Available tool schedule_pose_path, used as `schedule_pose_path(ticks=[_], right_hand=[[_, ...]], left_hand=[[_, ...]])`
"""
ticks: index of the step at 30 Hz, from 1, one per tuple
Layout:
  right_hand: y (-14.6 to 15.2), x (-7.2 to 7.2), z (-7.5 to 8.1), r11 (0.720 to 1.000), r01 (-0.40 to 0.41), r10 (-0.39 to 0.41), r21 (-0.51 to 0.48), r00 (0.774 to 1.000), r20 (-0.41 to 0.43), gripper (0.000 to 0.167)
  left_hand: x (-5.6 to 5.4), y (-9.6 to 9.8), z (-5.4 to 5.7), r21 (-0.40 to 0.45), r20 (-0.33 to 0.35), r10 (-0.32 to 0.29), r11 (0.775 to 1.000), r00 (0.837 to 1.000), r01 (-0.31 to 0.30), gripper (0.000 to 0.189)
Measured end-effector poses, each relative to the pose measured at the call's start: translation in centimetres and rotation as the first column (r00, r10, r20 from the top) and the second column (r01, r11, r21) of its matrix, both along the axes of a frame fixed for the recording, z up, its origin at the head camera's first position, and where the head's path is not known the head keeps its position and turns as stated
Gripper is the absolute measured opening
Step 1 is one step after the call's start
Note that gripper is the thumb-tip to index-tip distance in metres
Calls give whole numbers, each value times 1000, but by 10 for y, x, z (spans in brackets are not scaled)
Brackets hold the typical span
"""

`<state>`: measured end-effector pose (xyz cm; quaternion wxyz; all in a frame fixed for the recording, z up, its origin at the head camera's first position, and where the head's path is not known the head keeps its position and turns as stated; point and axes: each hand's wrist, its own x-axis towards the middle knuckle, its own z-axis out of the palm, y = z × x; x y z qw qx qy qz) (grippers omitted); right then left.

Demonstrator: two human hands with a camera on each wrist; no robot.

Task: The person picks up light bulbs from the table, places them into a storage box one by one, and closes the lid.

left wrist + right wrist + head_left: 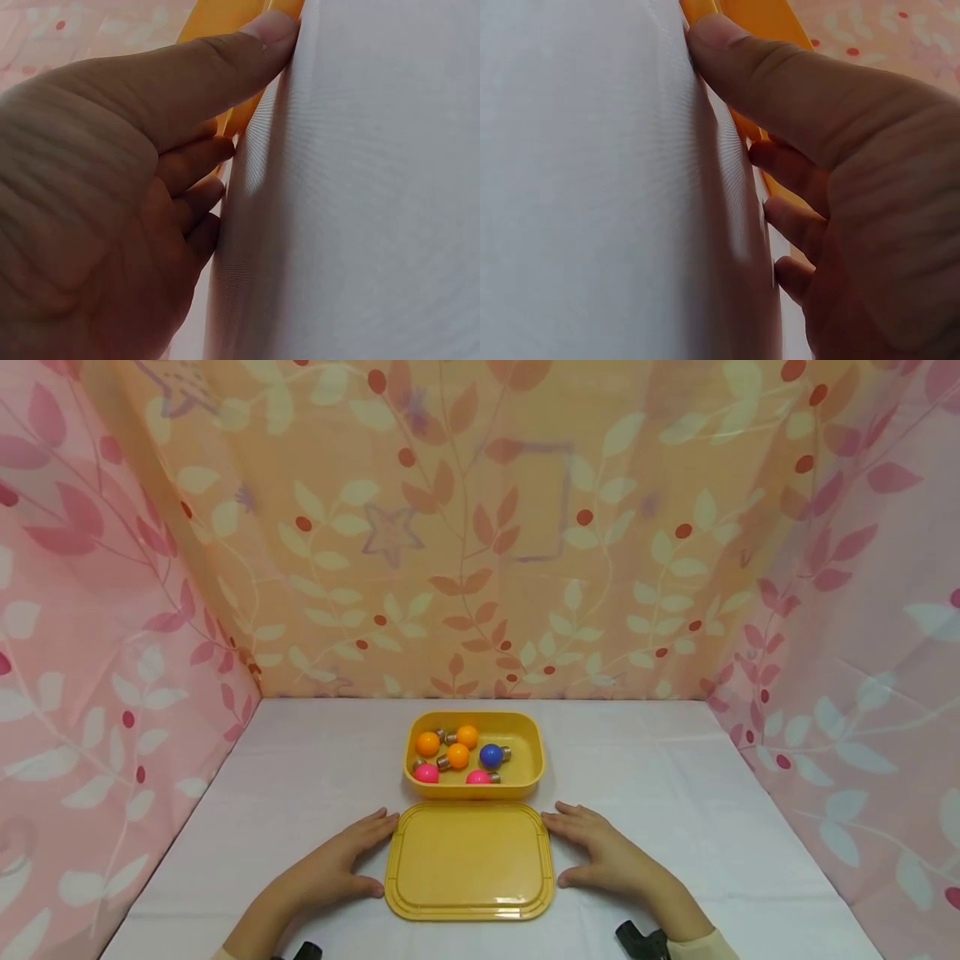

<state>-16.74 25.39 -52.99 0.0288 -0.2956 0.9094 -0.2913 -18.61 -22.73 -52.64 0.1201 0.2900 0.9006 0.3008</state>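
A yellow lid (469, 860) lies flat on the white cloth, in the middle of the head view. My left hand (330, 868) rests at its left side, fingertips at the upper left edge and thumb near the lower left. On the opposite side is my right hand (611, 852), its fingertips at the upper right edge and its thumb just off the rim. Both hands have relaxed fingers and grip nothing. Right behind the lid stands a yellow box (525, 792) holding small bulbs: three orange bulbs (457, 755), a blue bulb (491, 755) and two pink bulbs (426, 773).
White cloth (637, 760) covers the table around the lid and box. A patterned orange curtain (465, 610) hangs behind, with pink patterned curtains (90, 693) along both sides. Black wrist gear (641, 939) shows at the front by each forearm.
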Motion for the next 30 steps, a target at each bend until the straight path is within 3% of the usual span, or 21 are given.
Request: schedule_pose_path(ticks=[4,14,20,26,30], right_hand=[[-2,-1,-3,1000,-7,7,-6,997,-73,86],[-4,-2,-6,1000,-1,-1,-25,998,-65,86],[0,-2,-4,999,15,-14,-49,1000,22,87],[1,-1,-3,991,36,-20,-126,992,127,77],[1,-1,-3,992,43,-26,-121,989,143,75]], left_hand=[[-1,0,2,-5,-10,-5,1000,1000,5,98],[0,-1,-2,11,-4,5,1000,1000,-5,98],[-2,-3,-4,51,25,20,998,999,-21,96],[-4,-7,-2,124,143,59,989,988,-77,78],[-4,-8,0,117,169,31,992,985,-51,80]])
